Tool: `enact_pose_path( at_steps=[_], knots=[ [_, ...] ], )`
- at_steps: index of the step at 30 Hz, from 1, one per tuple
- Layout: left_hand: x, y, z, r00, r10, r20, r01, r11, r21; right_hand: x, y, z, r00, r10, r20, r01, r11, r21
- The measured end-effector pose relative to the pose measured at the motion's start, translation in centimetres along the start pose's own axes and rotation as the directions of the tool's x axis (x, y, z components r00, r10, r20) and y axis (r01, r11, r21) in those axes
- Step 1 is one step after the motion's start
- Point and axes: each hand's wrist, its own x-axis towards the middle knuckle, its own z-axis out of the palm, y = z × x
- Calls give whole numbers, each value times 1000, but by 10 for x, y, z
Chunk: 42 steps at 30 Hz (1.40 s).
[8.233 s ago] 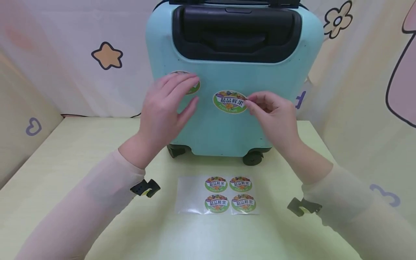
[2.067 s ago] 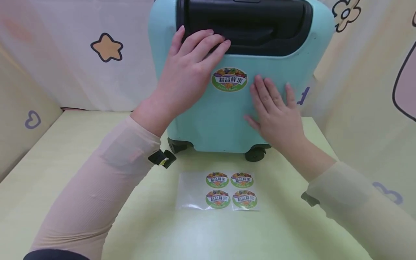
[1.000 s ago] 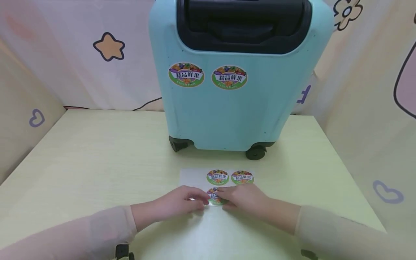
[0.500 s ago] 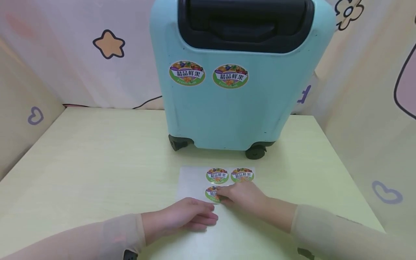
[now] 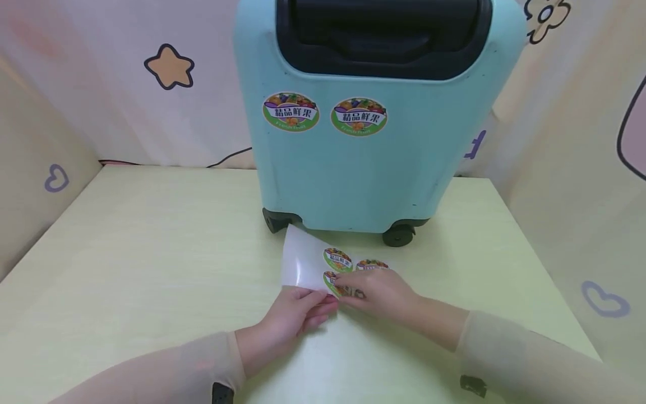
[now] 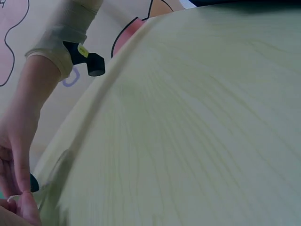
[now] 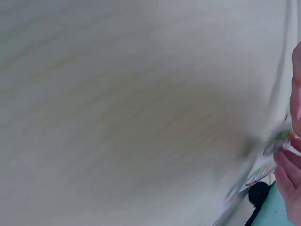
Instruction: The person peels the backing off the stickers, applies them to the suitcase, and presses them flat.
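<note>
A glossy sticker sheet (image 5: 303,261) is held tilted over the table, its left end raised. Several oval fruit-label stickers are on its right part, including one at upper left (image 5: 338,259). My left hand (image 5: 285,314) pinches the sheet's near edge between thumb and fingers. Close beside it, my right hand (image 5: 386,292) grips the sheet at the lower stickers and covers part of them. Behind stands a light-blue suitcase (image 5: 348,174) with two of the same labels on its face, a left label (image 5: 290,112) and a right label (image 5: 359,116).
The suitcase has a black handle recess (image 5: 383,42) and black wheels, one at the right (image 5: 397,235). It stands on a pale wood-grain table (image 5: 166,247). A cartoon-printed curtain (image 5: 101,84) surrounds the table's back and sides, with a thin dark cable along the back.
Both hands left the suitcase, where two labels now show uncovered, and came down to the sheet. The left hand took its near edge, and the sheet was lifted and tilted from the table.
</note>
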Motion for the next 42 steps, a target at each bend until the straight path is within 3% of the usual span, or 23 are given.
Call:
enact_pose_path(
  at_steps=[3, 6, 10, 13, 17, 20, 26, 32, 36, 40, 42],
  knots=[
    [0, 1, 1, 999, 40, 12, -40, 999, 14, 3, -7, 0, 998, 20, -55, -17, 999, 48],
    [0, 0, 3, 998, 63, 30, -64, 998, 24, 5, -12, -1, 994, 90, -60, -82, 989, 125],
    [-1, -1, 4, 997, 71, 25, -71, 997, 23, 6, -13, -2, 980, 197, -9, -186, 938, 294],
    [-1, -1, 4, 998, 68, 11, -68, 997, 29, 7, -12, -4, 974, 225, 11, -212, 899, 384],
    [-3, 0, 4, 997, 74, 4, -74, 996, 47, 7, -11, -7, 974, 227, 12, -213, 897, 388],
    [-5, 0, 3, 998, 69, -8, -69, 996, 53, 7, -10, -10, 963, 271, 12, -256, 894, 367],
    [-8, -1, -1, 998, -13, -56, 12, 1000, -10, 5, -3, -21, 922, 388, 17, -367, 857, 362],
    [-13, 1, -5, 995, -62, -82, 58, 997, -53, 5, 6, -31, 896, 443, -27, -397, 829, 394],
    [-14, 1, -7, 993, -82, -86, 77, 995, -59, 2, 13, -34, 871, 492, -10, -445, 796, 411],
    [-15, -1, -9, 990, -111, -91, 106, 993, -58, -1, 19, -36, 858, 513, -32, -456, 787, 416],
    [-15, -2, -10, 985, -158, -71, 155, 987, -43, -3, 19, -38, 852, 521, -41, -463, 788, 405]
  ],
)
